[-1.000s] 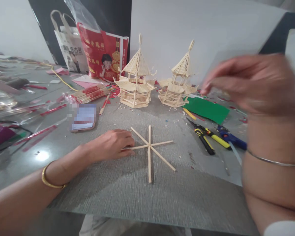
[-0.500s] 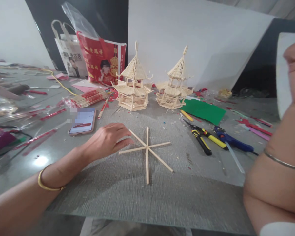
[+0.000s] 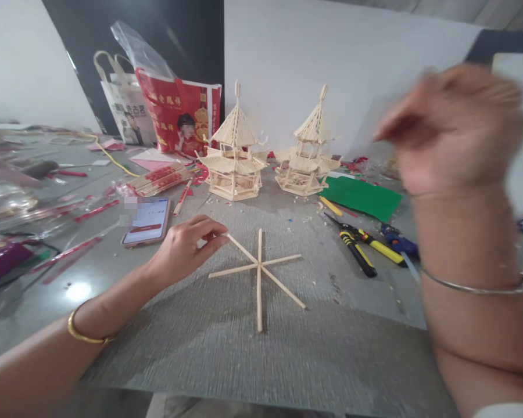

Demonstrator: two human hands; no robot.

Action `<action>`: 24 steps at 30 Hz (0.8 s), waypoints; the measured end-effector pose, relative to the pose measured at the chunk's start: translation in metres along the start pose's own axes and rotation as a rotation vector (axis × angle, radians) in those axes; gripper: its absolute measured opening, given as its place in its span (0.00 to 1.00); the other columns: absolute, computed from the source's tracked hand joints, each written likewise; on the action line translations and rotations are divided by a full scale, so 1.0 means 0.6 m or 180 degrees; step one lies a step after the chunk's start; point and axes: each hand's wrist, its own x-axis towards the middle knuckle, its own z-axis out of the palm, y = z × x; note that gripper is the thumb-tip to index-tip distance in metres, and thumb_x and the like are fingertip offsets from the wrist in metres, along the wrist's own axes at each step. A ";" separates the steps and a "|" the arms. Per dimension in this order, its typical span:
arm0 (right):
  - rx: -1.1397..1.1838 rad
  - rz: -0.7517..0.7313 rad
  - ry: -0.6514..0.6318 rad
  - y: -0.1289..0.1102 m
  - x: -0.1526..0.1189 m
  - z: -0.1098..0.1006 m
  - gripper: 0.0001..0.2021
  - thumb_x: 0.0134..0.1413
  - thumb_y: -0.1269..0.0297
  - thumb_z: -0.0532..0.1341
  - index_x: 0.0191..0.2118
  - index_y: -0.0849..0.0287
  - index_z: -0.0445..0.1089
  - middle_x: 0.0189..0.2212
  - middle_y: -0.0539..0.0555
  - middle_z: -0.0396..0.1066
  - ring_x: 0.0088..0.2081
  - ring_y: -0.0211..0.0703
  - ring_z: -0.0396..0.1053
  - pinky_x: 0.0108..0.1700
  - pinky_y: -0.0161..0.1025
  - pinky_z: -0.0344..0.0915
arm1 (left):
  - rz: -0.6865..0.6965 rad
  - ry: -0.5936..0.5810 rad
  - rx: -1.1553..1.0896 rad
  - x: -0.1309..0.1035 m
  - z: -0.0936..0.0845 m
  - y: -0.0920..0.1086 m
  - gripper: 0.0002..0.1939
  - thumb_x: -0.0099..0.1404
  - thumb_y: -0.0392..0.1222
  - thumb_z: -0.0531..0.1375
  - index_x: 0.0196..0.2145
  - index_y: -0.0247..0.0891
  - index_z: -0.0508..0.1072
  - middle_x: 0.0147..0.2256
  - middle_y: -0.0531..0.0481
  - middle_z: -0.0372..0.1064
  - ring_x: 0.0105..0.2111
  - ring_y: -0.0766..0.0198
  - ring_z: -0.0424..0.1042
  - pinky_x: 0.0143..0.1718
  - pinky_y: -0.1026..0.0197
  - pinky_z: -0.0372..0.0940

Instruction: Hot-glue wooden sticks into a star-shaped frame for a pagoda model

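Observation:
A six-armed star of pale wooden sticks [image 3: 260,290] lies flat on the grey table [image 3: 192,348]. My left hand [image 3: 192,241] pinches the tip of its upper-left stick between thumb and fingers. Raised at the right, my right hand [image 3: 457,125] is blurred by motion, with its fingers curled; whether anything is in it cannot be made out. Two stick-built pagodas, one on the left [image 3: 234,157] and one on the right [image 3: 309,151], stand upright behind the star.
Pliers [image 3: 355,249], a blue tool [image 3: 398,239] and a green sheet [image 3: 361,197] lie to the right. To the left are a phone [image 3: 147,222], bundled sticks [image 3: 159,179] and plastic wrappers. A red bag [image 3: 178,116] stands behind.
My right hand has swung in leftward from the right edge. The fingers of my left hand have closed on the upper-left stick's tip. The view has shifted slightly.

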 end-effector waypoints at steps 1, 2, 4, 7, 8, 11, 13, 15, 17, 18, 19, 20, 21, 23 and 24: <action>0.0401 0.0165 -0.0155 -0.017 -0.014 0.036 0.09 0.54 0.57 0.59 0.28 0.53 0.62 0.26 0.53 0.66 0.26 0.37 0.64 0.30 0.40 0.61 | -0.0122 -0.0018 -0.0113 0.000 -0.001 0.001 0.10 0.64 0.44 0.56 0.36 0.37 0.73 0.31 0.50 0.71 0.30 0.69 0.70 0.31 0.67 0.64; 0.0682 0.0289 -0.0508 -0.030 -0.027 0.067 0.09 0.54 0.58 0.59 0.26 0.55 0.65 0.23 0.52 0.67 0.24 0.36 0.64 0.30 0.40 0.63 | -0.0247 -0.0051 -0.0280 0.001 -0.002 0.001 0.10 0.64 0.45 0.57 0.36 0.37 0.73 0.32 0.50 0.71 0.30 0.69 0.70 0.31 0.67 0.65; 0.0699 0.0329 -0.1196 -0.048 -0.055 0.117 0.11 0.57 0.61 0.58 0.27 0.59 0.70 0.24 0.52 0.70 0.27 0.36 0.67 0.34 0.39 0.65 | -0.0490 -0.0210 -0.0869 0.001 -0.005 0.004 0.12 0.62 0.47 0.58 0.39 0.37 0.73 0.33 0.49 0.72 0.32 0.67 0.70 0.34 0.65 0.65; 0.0258 -0.0382 -0.1786 -0.062 -0.097 0.163 0.08 0.57 0.68 0.59 0.29 0.61 0.73 0.28 0.51 0.71 0.32 0.35 0.67 0.37 0.36 0.63 | -0.0663 -0.0622 -0.2188 -0.001 -0.011 0.014 0.19 0.61 0.51 0.59 0.46 0.38 0.71 0.37 0.46 0.72 0.35 0.64 0.71 0.37 0.62 0.67; 0.0086 -0.0655 -0.1854 -0.066 -0.109 0.173 0.08 0.57 0.69 0.58 0.29 0.60 0.73 0.29 0.51 0.70 0.34 0.36 0.66 0.38 0.36 0.62 | -0.0667 -0.0789 -0.2603 -0.003 -0.012 0.019 0.21 0.61 0.53 0.59 0.47 0.38 0.71 0.37 0.46 0.72 0.36 0.64 0.71 0.37 0.61 0.67; -0.0565 -0.1336 -0.1718 -0.077 -0.136 0.191 0.11 0.58 0.68 0.57 0.27 0.60 0.73 0.29 0.53 0.67 0.34 0.39 0.62 0.38 0.39 0.59 | -0.0764 -0.1233 -0.3522 -0.008 -0.013 0.037 0.19 0.61 0.54 0.59 0.42 0.36 0.74 0.33 0.46 0.72 0.31 0.65 0.70 0.33 0.63 0.66; -0.0813 -0.1535 -0.1697 -0.082 -0.145 0.196 0.12 0.58 0.68 0.56 0.26 0.60 0.72 0.29 0.53 0.66 0.33 0.40 0.60 0.38 0.41 0.58 | -0.1046 -0.1304 -0.3935 -0.010 -0.011 0.048 0.16 0.62 0.51 0.59 0.36 0.35 0.75 0.30 0.47 0.72 0.27 0.69 0.68 0.29 0.66 0.64; -0.0828 -0.1533 -0.1879 -0.084 -0.149 0.198 0.11 0.59 0.70 0.55 0.28 0.60 0.72 0.30 0.54 0.66 0.34 0.40 0.60 0.39 0.41 0.58 | -0.1362 -0.1215 -0.4175 -0.011 -0.006 0.057 0.11 0.61 0.47 0.61 0.31 0.35 0.76 0.28 0.49 0.71 0.23 0.72 0.66 0.25 0.68 0.62; -0.0789 -0.1486 -0.2163 -0.085 -0.150 0.199 0.10 0.59 0.72 0.54 0.33 0.62 0.73 0.31 0.55 0.67 0.35 0.41 0.61 0.40 0.42 0.59 | -0.1597 -0.1073 -0.4276 -0.011 0.001 0.062 0.09 0.57 0.44 0.64 0.27 0.35 0.76 0.24 0.52 0.70 0.22 0.73 0.65 0.24 0.70 0.62; -0.0773 -0.1470 -0.2285 -0.085 -0.149 0.199 0.10 0.58 0.73 0.54 0.36 0.63 0.73 0.32 0.56 0.67 0.35 0.42 0.61 0.41 0.42 0.60 | -0.1680 -0.0975 -0.4316 -0.010 0.004 0.063 0.09 0.56 0.43 0.65 0.25 0.34 0.76 0.22 0.53 0.68 0.21 0.73 0.65 0.24 0.71 0.61; -0.0731 -0.1453 -0.2375 -0.085 -0.147 0.198 0.10 0.58 0.75 0.54 0.39 0.65 0.72 0.33 0.56 0.68 0.36 0.42 0.62 0.42 0.42 0.61 | -0.1761 -0.0854 -0.4363 -0.009 0.006 0.063 0.09 0.55 0.43 0.66 0.24 0.34 0.75 0.20 0.53 0.67 0.21 0.74 0.64 0.23 0.71 0.61; -0.0658 -0.1431 -0.2434 -0.086 -0.144 0.195 0.11 0.57 0.76 0.54 0.42 0.65 0.72 0.35 0.57 0.69 0.37 0.42 0.63 0.43 0.42 0.62 | -0.1852 -0.0712 -0.4417 -0.007 0.007 0.061 0.10 0.55 0.42 0.66 0.23 0.34 0.75 0.19 0.54 0.66 0.20 0.74 0.63 0.22 0.72 0.61; -0.0568 -0.1396 -0.2466 -0.087 -0.140 0.191 0.13 0.56 0.77 0.55 0.45 0.66 0.70 0.37 0.57 0.70 0.39 0.42 0.64 0.44 0.41 0.62 | -0.1947 -0.0552 -0.4470 -0.005 0.007 0.058 0.09 0.54 0.41 0.66 0.23 0.33 0.74 0.19 0.54 0.66 0.19 0.75 0.62 0.21 0.72 0.60; -0.0397 -0.1298 -0.2397 -0.089 -0.127 0.178 0.16 0.55 0.78 0.56 0.49 0.65 0.68 0.41 0.57 0.71 0.43 0.41 0.66 0.47 0.40 0.63 | -0.2065 -0.0173 -0.4578 0.001 -0.002 0.048 0.06 0.54 0.37 0.66 0.24 0.32 0.74 0.21 0.54 0.66 0.17 0.77 0.58 0.17 0.74 0.57; -0.0367 -0.1220 -0.2277 -0.090 -0.118 0.169 0.16 0.54 0.78 0.57 0.49 0.64 0.68 0.42 0.56 0.71 0.43 0.39 0.67 0.48 0.39 0.63 | -0.2081 0.0042 -0.4635 0.005 -0.011 0.041 0.04 0.54 0.34 0.65 0.25 0.31 0.73 0.21 0.54 0.66 0.17 0.78 0.57 0.16 0.76 0.55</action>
